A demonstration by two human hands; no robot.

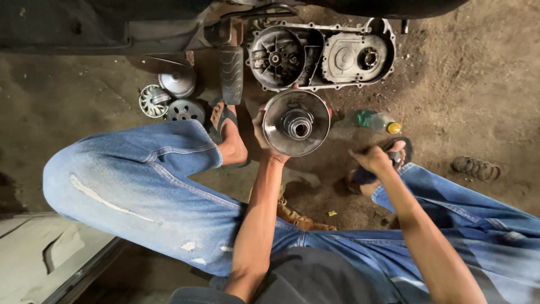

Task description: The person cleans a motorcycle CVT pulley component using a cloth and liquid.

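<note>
Left hand grips metal disc by rim; right hand, beside it, closed, contents unclear. Greasy disc may slip onto dirt.

I see a grey metal pulley disc with a shiny silver hub. The engine cover behind it is dull silver with dark patches. My jeans are faded blue with white worn marks. The floor is brown and dusty. The bottle is clear green with a yellow cap. The spring is dark rusty brown.
</note>
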